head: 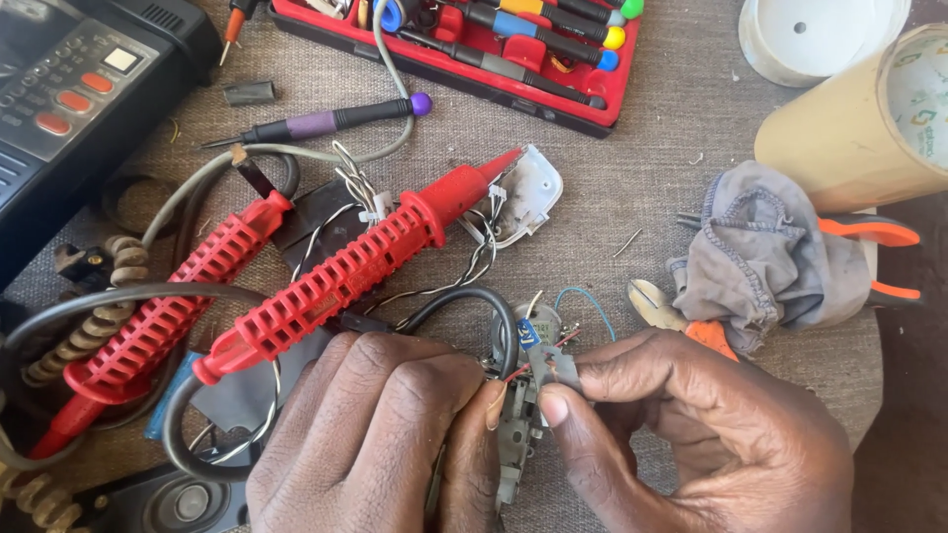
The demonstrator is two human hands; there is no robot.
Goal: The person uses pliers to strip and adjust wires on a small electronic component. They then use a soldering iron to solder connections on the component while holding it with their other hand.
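My left hand (pixel 380 434) and my right hand (pixel 711 434) meet at the bottom centre over a small grey electronic part (pixel 520 434) with thin red and blue wires. Fingers of the left hand pinch the part's left side. The thumb and forefinger of the right hand hold a small grey metal piece (pixel 553 367) against its top, by a blue component (pixel 529 332). Two red ribbed meter probes lie just left: one (pixel 355 266) runs diagonally above my left hand, the other (pixel 168 316) farther left.
A black meter (pixel 69 89) sits top left; a red tray of screwdrivers (pixel 494 49) top centre. A purple-tipped screwdriver (pixel 326 120), a white plastic cover (pixel 528 192), a grey rag (pixel 765 252) over orange-handled pliers (pixel 869 232), a cardboard tube (pixel 859 128) and black cables (pixel 138 296) surround the hands.
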